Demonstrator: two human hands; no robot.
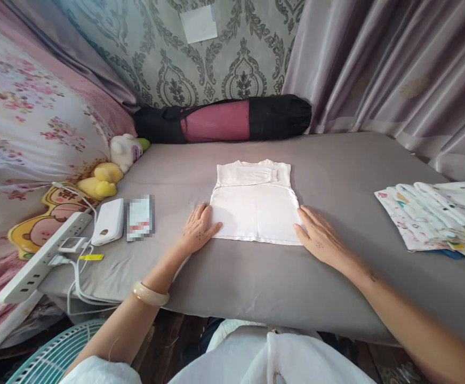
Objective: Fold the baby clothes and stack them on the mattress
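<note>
Fingers (206, 216) of two hands flank one shirt (255, 205).

A folded white garment (255, 205) lies flat in the middle of the grey bed (336, 165). The left hand (198, 230) rests palm down at its lower left corner, fingers touching the edge; the right hand (319, 239) lies flat at its lower right corner. A stack of patterned cloths (436, 218) sits well apart to the right. To the left lie a white power bank (108, 221), a power strip (36, 261) and a yellow plush toy (98, 180). A black and pink rolled bag (224, 120) lies along the wall.
</note>
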